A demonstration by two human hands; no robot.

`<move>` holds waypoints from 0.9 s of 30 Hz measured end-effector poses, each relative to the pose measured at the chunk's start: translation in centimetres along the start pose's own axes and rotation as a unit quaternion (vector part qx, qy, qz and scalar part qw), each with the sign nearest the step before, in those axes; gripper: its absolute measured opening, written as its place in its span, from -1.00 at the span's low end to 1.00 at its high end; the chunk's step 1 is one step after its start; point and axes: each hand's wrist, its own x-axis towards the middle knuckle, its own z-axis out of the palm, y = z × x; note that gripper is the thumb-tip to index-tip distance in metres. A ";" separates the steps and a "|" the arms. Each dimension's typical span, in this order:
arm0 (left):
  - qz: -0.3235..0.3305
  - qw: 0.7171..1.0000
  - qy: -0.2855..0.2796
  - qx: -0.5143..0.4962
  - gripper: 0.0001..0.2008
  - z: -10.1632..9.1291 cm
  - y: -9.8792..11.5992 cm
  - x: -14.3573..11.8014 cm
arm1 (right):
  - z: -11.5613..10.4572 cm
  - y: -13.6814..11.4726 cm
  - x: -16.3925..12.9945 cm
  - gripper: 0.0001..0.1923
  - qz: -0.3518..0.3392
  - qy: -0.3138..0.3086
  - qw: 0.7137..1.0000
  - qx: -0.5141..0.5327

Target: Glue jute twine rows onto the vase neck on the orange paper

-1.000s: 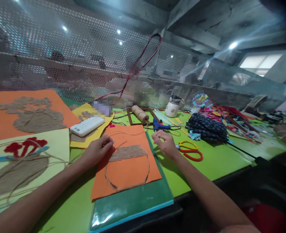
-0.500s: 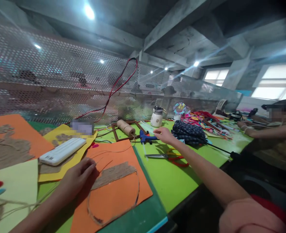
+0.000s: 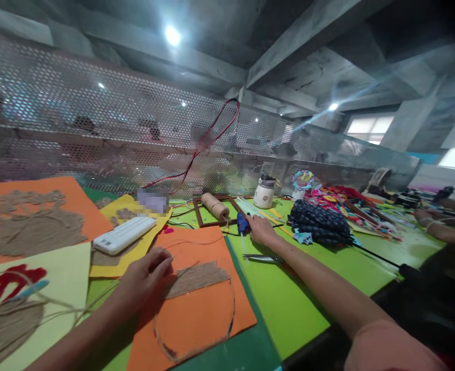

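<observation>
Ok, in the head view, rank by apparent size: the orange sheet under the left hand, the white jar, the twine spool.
1. orange sheet, nearest the camera.
2. and 3. twine spool and white jar look alike.

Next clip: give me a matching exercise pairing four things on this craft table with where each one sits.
Things:
1. glue gun
2. twine spool
3. scissors
4. white power bank

Places:
A. on the yellow sheet
B. in the wooden frame
C. under the right hand
D. on the green table beside the right forearm

Pairs: 1-C, 2-B, 3-D, 4-A
</observation>
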 end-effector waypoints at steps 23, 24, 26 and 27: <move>-0.072 0.992 0.053 -0.087 -0.69 -1.0 2.5 0.1 | -6.3 2.3 -1.6 -0.38 -0.008 0.075 0.838 0.541; -0.080 0.991 0.055 -0.098 -0.69 -1.1 2.5 0.1 | -6.4 1.5 -2.5 -0.38 -0.033 0.037 0.827 0.559; -0.095 0.987 0.060 -0.116 -0.68 -1.2 2.4 0.3 | -6.9 -0.1 -4.3 -0.46 -0.083 -0.037 0.812 0.576; -0.102 0.985 0.064 -0.123 -0.68 -1.2 2.3 0.3 | -7.3 -0.8 -5.1 -0.50 -0.112 -0.072 0.806 0.577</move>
